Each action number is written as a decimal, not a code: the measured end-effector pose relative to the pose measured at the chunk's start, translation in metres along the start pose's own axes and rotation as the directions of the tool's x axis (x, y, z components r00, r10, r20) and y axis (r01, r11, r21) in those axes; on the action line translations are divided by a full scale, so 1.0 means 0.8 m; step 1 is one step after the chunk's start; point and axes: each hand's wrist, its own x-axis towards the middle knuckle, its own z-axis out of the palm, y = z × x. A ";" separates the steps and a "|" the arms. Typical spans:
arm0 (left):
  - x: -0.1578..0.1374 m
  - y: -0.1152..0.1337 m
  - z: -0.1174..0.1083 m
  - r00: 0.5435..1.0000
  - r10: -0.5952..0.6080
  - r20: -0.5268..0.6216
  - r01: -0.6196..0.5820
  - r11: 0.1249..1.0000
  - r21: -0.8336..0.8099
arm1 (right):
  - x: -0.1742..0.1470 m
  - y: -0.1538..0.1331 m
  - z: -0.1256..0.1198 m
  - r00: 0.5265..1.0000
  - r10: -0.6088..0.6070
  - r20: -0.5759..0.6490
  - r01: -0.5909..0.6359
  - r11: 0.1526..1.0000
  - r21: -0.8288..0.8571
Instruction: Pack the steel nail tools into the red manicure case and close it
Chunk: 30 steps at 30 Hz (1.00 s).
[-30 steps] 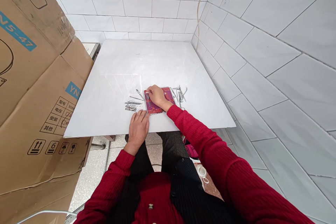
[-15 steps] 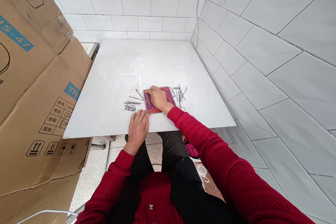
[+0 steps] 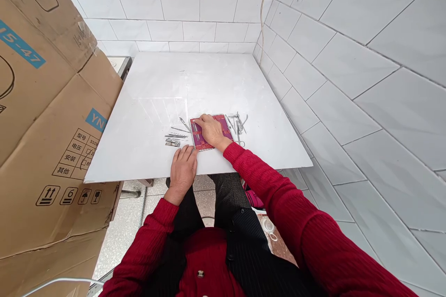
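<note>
An opened manicure case (image 3: 226,126) with a red and purple lining lies near the front of the white table. My right hand (image 3: 211,131) reaches over it, fingers closed together at the upper end of a slim metal manicure tool (image 3: 195,131) on the case's left side. The hand covers much of the lining. My left hand (image 3: 184,167) rests flat with fingers stretched at the table's front edge, its fingertips by the case's lower left corner. Left of the case lie nail clippers (image 3: 172,142) and several thin metal tools (image 3: 176,136). More metal tools (image 3: 239,125) lie to its right.
The white tabletop (image 3: 209,79) meets tiled walls at the back and right. A large cardboard box (image 3: 62,116) stands close along the left side. A pale cable (image 3: 263,14) hangs in the wall corner.
Hardly anything differs. My right hand stays at the left side of the case with only a slight shift, and my left hand keeps its place.
</note>
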 end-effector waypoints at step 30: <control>0.001 0.001 -0.001 1.000 0.013 -0.013 -0.013 1.000 0.001 | -0.093 -0.031 0.014 0.989 -0.057 -0.135 0.075 0.989 0.131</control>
